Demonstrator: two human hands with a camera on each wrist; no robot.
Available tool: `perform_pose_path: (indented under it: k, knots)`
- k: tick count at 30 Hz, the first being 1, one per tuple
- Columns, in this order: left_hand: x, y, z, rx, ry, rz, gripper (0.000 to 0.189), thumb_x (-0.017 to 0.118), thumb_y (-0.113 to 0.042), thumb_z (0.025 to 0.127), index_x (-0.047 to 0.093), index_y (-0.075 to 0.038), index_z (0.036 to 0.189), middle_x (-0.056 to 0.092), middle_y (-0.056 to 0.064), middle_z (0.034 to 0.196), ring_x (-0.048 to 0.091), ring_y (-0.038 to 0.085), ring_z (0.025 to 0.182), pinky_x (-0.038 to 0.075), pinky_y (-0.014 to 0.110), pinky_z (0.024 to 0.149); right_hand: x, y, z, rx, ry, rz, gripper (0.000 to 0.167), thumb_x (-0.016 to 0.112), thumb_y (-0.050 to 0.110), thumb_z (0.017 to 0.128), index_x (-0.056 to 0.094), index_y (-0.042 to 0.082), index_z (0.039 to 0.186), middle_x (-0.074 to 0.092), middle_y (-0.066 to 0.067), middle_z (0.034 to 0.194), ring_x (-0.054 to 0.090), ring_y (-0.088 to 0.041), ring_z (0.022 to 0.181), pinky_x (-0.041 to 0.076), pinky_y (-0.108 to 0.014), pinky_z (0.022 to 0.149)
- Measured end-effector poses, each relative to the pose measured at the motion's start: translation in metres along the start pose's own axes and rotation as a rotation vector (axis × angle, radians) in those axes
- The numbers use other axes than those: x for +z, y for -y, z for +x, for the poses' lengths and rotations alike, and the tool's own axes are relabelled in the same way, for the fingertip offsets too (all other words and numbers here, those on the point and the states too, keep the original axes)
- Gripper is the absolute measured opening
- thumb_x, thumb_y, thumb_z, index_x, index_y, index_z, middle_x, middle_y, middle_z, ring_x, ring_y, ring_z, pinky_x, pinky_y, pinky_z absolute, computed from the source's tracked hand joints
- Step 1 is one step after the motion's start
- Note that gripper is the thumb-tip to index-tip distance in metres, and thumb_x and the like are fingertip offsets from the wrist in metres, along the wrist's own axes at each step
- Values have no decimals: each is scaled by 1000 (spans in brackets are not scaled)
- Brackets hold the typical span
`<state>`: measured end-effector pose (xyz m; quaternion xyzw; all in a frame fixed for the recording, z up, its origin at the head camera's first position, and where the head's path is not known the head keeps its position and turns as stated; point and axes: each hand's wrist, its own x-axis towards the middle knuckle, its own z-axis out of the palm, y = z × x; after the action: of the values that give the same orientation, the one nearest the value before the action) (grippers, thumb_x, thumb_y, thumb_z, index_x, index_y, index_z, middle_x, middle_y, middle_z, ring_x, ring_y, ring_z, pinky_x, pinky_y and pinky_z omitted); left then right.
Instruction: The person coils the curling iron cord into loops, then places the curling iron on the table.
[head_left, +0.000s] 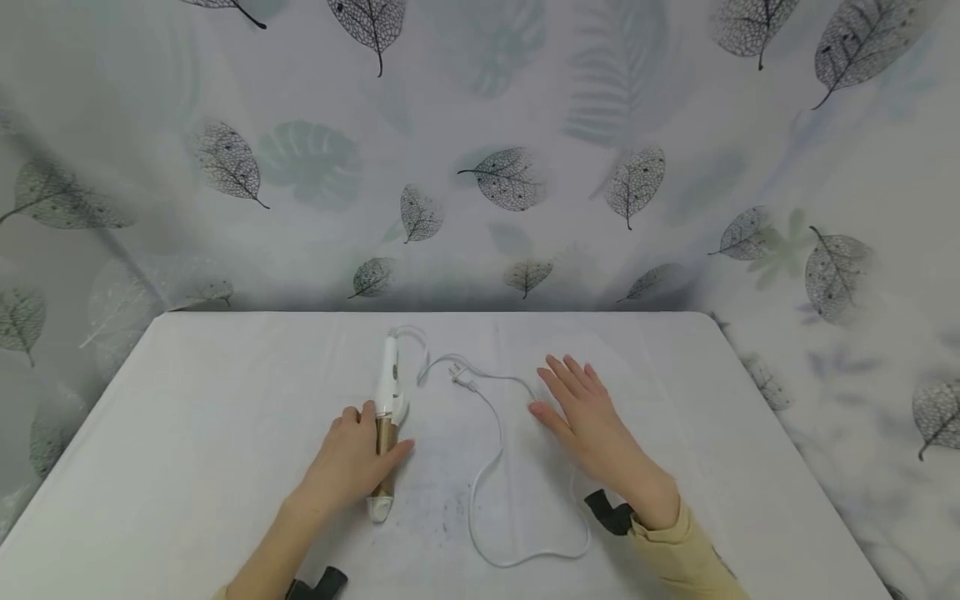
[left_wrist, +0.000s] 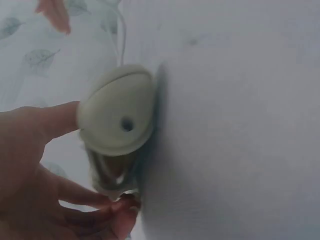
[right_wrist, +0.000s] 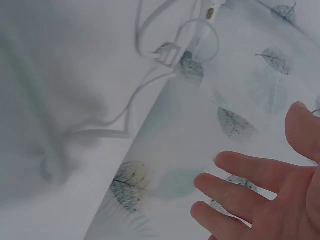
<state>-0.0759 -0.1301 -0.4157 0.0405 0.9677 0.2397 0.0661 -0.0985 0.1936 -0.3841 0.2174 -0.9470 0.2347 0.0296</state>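
A curling iron [head_left: 388, 375] with a white handle and gold barrel lies lengthwise on the table, its white tip toward me. My left hand [head_left: 348, 458] grips the barrel, thumb across it and fingers along its left side. From the left wrist view, the iron's rounded end cap [left_wrist: 117, 117] faces the camera, between thumb and fingers. My right hand [head_left: 592, 429] hovers palm down at the right with its fingers extended, holding nothing. Below its fingertips runs the iron's white cord [head_left: 498, 437], partly hidden by the hand.
The cord loops over the middle of the white table [head_left: 225, 400], its plug [head_left: 461, 377] lying right of the handle. A leaf-patterned curtain [head_left: 480, 242] stands behind the table and along both sides. Black wrist straps show on both arms.
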Motion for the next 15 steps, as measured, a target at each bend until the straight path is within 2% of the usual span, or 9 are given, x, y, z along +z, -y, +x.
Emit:
perform_pose_path:
  k: [5,8,11,15]
  knots:
    - [8,0,1,-23,17,-46,79,72,-39,91,39,18,133,60,19,91,58,22,70,51,35,59,-7,26,0,-43,54,6,63,56,43,101,46,0,146,37,-17,157,27,-38,149,15,-52,121]
    - [8,0,0,-28,29,-86,70,70,-30,93,40,18,132,63,18,90,61,19,67,51,32,55,-9,36,-3,-47,146,37,64,55,47,100,48,2,145,41,-14,155,31,-39,147,22,-53,119]
    - [4,1,-2,-25,46,-115,58,64,-23,96,42,17,131,61,13,86,58,18,67,49,31,54,-7,41,-6,-42,211,83,59,55,47,101,54,4,141,51,-11,148,41,-37,141,32,-53,114]
    - [-1,2,-6,-6,84,-130,58,57,-20,100,36,16,140,58,13,91,53,20,70,47,34,59,-2,41,-5,-49,176,145,45,57,39,101,64,5,130,64,-8,133,57,-29,128,44,-47,106]
